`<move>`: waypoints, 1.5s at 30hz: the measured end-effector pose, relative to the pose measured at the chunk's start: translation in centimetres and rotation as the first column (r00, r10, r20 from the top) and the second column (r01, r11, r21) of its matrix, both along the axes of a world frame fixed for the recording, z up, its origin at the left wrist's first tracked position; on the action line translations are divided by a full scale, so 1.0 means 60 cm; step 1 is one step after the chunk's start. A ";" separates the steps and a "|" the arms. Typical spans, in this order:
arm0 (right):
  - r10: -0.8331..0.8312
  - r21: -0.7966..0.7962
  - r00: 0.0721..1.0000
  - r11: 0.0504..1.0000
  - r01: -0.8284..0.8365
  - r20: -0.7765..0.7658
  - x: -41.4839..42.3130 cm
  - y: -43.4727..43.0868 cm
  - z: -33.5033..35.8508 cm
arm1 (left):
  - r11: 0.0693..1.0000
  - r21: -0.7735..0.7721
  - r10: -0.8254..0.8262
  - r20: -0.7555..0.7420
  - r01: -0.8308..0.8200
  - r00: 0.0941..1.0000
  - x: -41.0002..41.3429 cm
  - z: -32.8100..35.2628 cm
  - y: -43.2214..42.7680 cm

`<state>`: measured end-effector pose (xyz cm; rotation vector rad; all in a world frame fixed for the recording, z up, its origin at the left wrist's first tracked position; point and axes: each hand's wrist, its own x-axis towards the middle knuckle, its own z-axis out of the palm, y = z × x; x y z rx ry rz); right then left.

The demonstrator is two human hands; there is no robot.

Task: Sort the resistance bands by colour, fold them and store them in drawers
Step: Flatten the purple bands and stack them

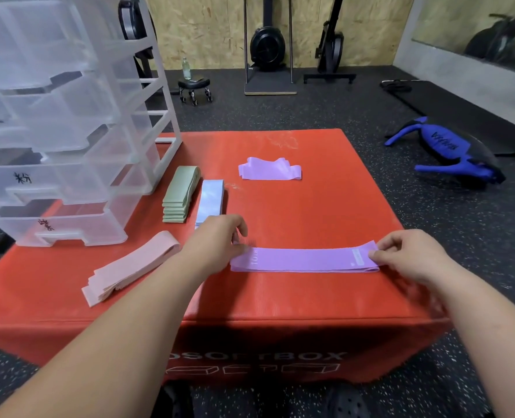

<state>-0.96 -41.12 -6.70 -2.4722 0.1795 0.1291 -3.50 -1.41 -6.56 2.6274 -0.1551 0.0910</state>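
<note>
Two hands work one purple band [304,260], flat across near part of red box [325,206]. Left hand [220,236] pinches its left end, right hand [407,254] its right end. Green stack [179,194], blue stack [211,200], pink stack [129,267] lie left, by drawer unit [63,131].

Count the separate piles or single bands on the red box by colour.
Purple: 2, the flat purple band and the loose purple heap
Green: 1, the green stack
Light blue: 1, the light blue stack
Pink: 1, the pink stack
Total: 5
</note>
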 end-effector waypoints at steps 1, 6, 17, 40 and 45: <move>0.005 -0.024 1.000 1.000 -0.005 -0.004 0.000 0.001 0.002 | 1.000 0.014 -0.001 0.001 0.001 1.000 0.001 0.000 -0.001; 0.031 -0.112 0.999 0.993 -0.033 -0.016 -0.004 0.008 0.007 | 0.993 0.119 -0.024 0.019 0.021 1.000 0.002 -0.003 -0.001; 0.396 -0.108 0.918 0.912 -0.395 -0.015 -0.021 -0.018 0.029 | 0.981 0.078 -0.174 -0.075 0.180 0.982 -0.013 0.025 0.027; 0.461 -0.207 0.870 0.881 -0.426 0.176 0.026 0.040 0.022 | 0.980 0.128 -0.164 0.060 0.155 0.985 0.002 0.014 0.020; 0.511 -0.280 0.842 0.845 -0.456 0.173 0.089 0.137 0.001 | 0.986 0.154 -0.083 0.138 0.062 0.987 0.036 0.008 0.011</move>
